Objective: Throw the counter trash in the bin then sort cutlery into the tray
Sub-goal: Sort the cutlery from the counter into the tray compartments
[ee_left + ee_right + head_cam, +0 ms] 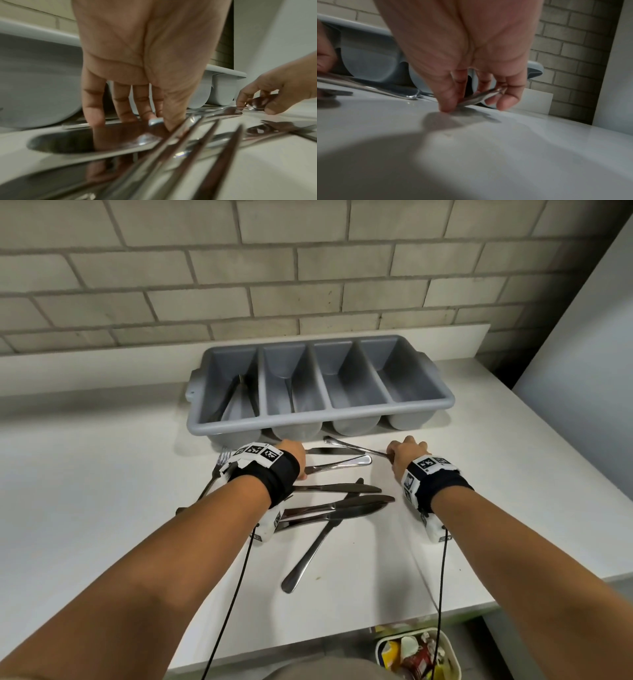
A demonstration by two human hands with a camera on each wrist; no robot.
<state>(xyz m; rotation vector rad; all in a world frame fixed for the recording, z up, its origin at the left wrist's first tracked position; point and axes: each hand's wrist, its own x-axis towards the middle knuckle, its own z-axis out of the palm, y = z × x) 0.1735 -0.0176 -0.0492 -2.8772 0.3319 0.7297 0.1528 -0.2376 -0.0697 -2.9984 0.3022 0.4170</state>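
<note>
A grey four-compartment tray (329, 409) stands at the back of the white counter, with a few pieces of cutlery in its two left compartments. Loose knives (342, 505), a fork (219, 463) and other pieces lie in front of it. My left hand (291, 455) reaches down into the pile. In the left wrist view its thumb and forefinger (161, 121) pinch the end of a steel cutlery piece (339, 464) that lies on the counter. My right hand (404, 451) pinches the bowl of a spoon (479, 96) just above the counter. The spoon's handle (346, 444) points left.
A bin (418, 655) with wrappers in it stands on the floor below the counter's near right edge. A brick wall runs behind the tray. A white panel (589, 337) closes the right side. Bare counter (85, 491) lies to the left.
</note>
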